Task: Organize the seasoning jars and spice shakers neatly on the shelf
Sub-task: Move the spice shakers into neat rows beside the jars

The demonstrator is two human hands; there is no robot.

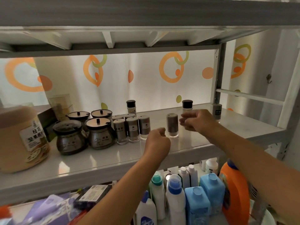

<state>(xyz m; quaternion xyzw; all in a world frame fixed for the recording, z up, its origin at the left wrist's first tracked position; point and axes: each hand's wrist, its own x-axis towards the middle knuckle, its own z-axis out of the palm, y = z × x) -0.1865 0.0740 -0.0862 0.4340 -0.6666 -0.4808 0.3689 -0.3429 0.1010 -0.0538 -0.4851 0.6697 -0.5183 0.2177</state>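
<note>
Flanking lone shaker [172, 125] near shelf [97, 159] edge: left hand [158, 140] grip curled empty, right hand [198, 120] slack.

White curtain [146, 82] with orange and green rings; orange detergent bottle [233, 189]; blue bottles [197, 207]; black-capped shakers [187, 106]; glossy white shelf [97, 159].

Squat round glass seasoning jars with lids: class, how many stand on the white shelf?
4, grouped two by two on the white shelf's left part: front-left jar, front-right jar, back-left jar, back-right jar. Others may be hidden behind the big tan tub.
</note>
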